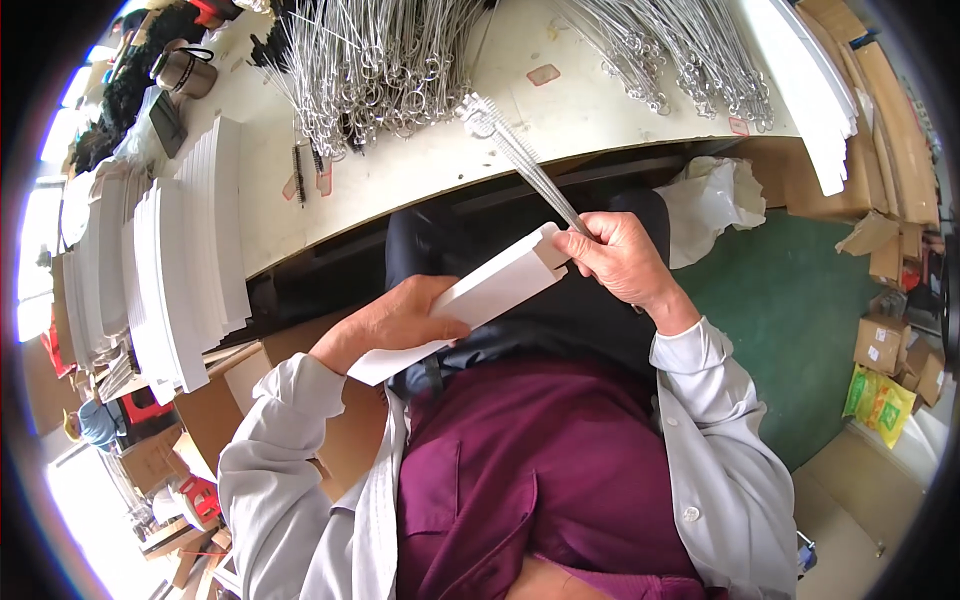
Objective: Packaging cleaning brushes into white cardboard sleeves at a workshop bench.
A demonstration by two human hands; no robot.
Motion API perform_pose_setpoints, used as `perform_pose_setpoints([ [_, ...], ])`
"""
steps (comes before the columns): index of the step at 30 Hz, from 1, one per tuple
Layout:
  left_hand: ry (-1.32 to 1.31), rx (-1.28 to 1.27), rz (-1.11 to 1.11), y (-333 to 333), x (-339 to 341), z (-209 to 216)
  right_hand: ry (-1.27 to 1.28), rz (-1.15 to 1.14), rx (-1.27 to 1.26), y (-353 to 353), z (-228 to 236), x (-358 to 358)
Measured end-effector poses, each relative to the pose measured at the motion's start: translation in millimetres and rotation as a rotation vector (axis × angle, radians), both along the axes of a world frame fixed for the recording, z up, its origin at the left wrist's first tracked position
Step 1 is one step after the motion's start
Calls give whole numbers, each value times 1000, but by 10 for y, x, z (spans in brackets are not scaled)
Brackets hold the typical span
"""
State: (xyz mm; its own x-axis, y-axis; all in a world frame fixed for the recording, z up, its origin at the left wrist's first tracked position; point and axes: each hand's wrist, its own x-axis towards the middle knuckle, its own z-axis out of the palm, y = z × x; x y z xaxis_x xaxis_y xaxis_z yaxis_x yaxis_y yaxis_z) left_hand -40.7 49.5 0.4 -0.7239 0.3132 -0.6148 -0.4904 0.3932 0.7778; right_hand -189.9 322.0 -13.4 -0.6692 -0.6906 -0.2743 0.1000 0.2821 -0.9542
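My left hand is closed round a long, narrow white cardboard box, held slantwise above my lap. The box's upper right end stands open, with its flaps at my right thumb. In my right hand, closed too, is a bundle of metal wire rods. Their clustered ring ends point up and left over the table edge; their lower ends are hidden by my fingers and the box.
On the white table lie a large heap of ringed wire rods and another pile farther right. Black-bristled brushes lie near its edge. Flat white boxes are stacked left; more white card lies right.
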Motion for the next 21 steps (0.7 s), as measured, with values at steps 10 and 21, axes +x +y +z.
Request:
perform_pose_setpoints([
  [10, 612, -549, 28, 383, 56, -140, -132, -61, 1, -71, -182, 212],
  [21, 510, -638, 61, -119, 145, 261, 487, 52, 125, 450, 208, -93],
])
